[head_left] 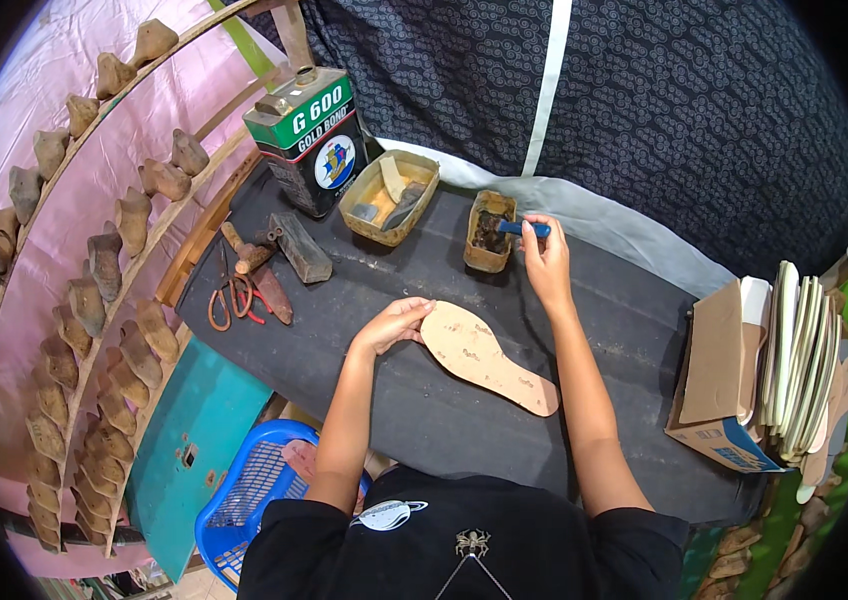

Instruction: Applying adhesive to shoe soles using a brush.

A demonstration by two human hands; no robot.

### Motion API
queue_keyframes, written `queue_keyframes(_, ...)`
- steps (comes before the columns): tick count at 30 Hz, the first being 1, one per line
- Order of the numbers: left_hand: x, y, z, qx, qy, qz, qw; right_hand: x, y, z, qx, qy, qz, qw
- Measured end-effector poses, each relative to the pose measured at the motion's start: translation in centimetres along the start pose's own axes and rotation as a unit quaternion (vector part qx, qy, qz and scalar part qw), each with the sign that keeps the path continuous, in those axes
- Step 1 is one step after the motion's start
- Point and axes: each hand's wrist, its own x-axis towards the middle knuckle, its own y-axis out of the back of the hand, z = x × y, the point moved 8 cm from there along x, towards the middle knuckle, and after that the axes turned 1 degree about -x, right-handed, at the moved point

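My left hand [390, 327] is closed on the toe end of a tan shoe insole [489, 362], pinching its edge. The insole is held over the dark table, with several brownish smudges on its upper face. Farther off, my right hand [547, 265] grips the blue handle of a brush [527, 229]. The brush's other end dips into a small, crusted rectangular tin [488, 260] with dark residue inside; its tip cannot be made out.
Left of the tin stand a larger yellowish tub [374, 228] with scraps and a tall green-and-black can [312, 150]. Scissors [228, 298], a knife [274, 294] and a dark block [302, 248] lie nearby. A cardboard box [712, 360] of sheets is right; wooden shoe lasts [134, 220] line left racks; a blue basket [234, 480] stands below.
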Motion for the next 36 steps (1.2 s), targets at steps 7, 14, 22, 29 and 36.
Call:
queue_keyframes(7,-0.1,0.0,0.0,-0.003,0.005,-0.009,1.0,-0.3,0.4,-1.8,-0.007,0.012,-0.02,1.0)
queue_keyframes(14,-0.2,-0.1,0.0,-0.006,0.001,-0.006,1.0,-0.3,1.1,-1.5,0.008,0.0,-0.005,1.0)
queue_keyframes(22,-0.2,-0.2,0.1,-0.001,-0.002,-0.005,1.0,-0.3,3.1,1.4,0.227,-0.062,0.065,0.97)
queue_keyframes(29,-0.5,0.2,0.2,0.018,0.007,0.008,1.0,-1.7,4.8,1.7,0.343,-0.132,0.12,0.922)
queue_keyframes(36,-1.0,0.3,0.4,0.057,0.01,0.033,0.998,-6.3,4.4,-2.4,0.358,-0.137,0.03,0.923)
